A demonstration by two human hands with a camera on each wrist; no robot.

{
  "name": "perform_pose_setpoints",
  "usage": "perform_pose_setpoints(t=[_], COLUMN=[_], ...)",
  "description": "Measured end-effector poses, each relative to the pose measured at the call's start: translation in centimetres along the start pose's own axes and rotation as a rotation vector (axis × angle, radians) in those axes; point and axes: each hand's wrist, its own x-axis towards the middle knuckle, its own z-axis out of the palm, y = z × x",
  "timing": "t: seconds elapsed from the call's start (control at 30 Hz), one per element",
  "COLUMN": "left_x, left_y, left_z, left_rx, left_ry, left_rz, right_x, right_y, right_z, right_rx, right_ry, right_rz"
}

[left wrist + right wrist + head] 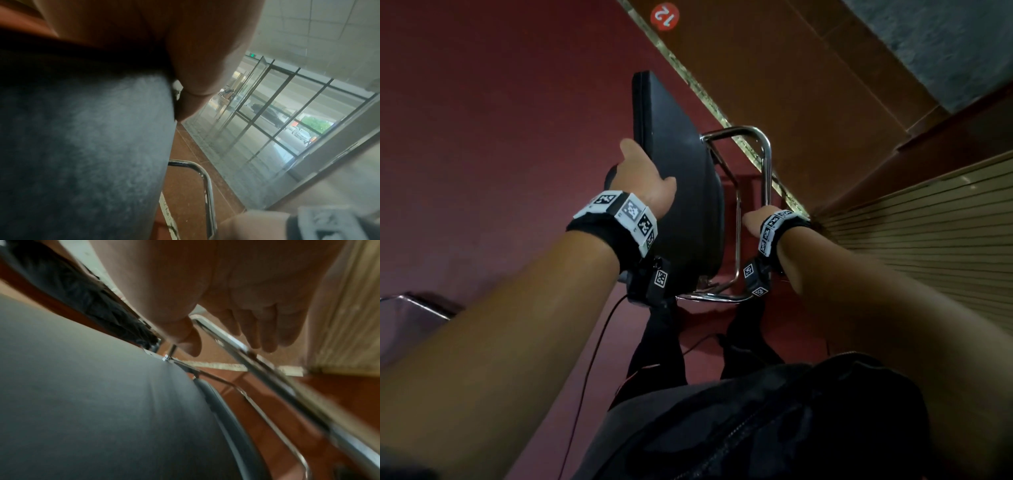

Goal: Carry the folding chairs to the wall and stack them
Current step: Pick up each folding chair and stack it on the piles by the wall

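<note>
I carry a folded chair with a black padded seat and a chrome tube frame, tilted above the red floor. My left hand grips the seat's left edge, thumb on the near face and fingers hidden behind it. The left wrist view shows my palm pressed against the black pad. My right hand holds the frame on the right side. In the right wrist view the chrome tube runs between thumb and fingers, beside the black seat.
A slatted wooden wall stands close on the right. A pale strip crosses the red floor, with a round red "12" marker. Another chrome-framed chair edge shows at lower left. Glass doors lie beyond.
</note>
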Motion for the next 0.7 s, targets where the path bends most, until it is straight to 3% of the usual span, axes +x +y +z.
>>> perform_pose_setpoints(t=[0.17, 0.53, 0.7], left_x=[-0.1, -0.8, -0.7], left_y=[-0.2, -1.3, -2.1], left_z=[0.0, -1.1, -2.6], left_rx=[-0.048, -0.031, -0.035], left_ry=[0.035, -0.006, -0.119], left_rz=[-0.006, 0.049, 0.057], right_x=[-0.8, -0.7, -7.7], right_y=[0.0, -0.8, -6.2], right_z=[0.6, 1.3, 0.6], right_rx=[0.207, 0.621, 0.677], right_ry=[0.086, -0.019, -0.182], right_rz=[0.168, 0.11, 0.029])
